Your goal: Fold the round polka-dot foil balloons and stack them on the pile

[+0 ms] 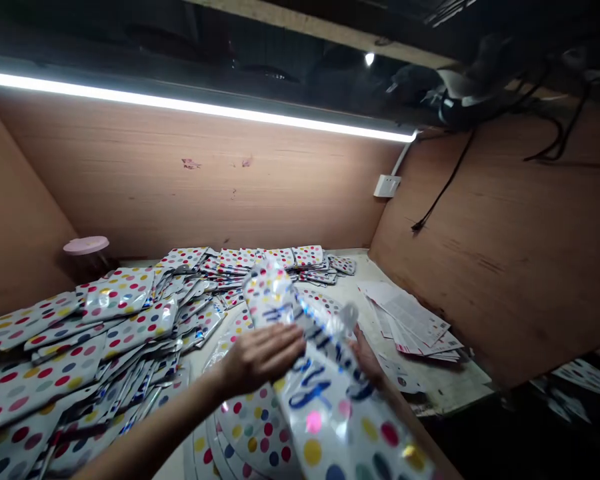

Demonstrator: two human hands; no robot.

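Note:
A shiny white polka-dot foil balloon (pixel 313 420), flat and partly folded lengthwise, stretches from the middle of the view down to the bottom edge. Blue lettering runs across it, blurred by motion. My left hand (pixel 267 353) lies over its left side, fingers closed together and pressed on the foil. At its right edge, my right hand (pixel 365 353) grips the foil beside a clear tab, with most of its fingers hidden behind it. Beneath, several flat round-edged dotted foil balloons (pixel 260 430) lie stacked on the table.
Folded dotted foil packets (pixel 135 327) heap up on the left, and more packets (pixel 280 259) line the back. Printed sheets (pixel 410 320) lie at the right. A pink-lidded jar (pixel 86 247) stands at the back left. Wooden panels (pixel 230 180) enclose the table under a light strip (pixel 205 110).

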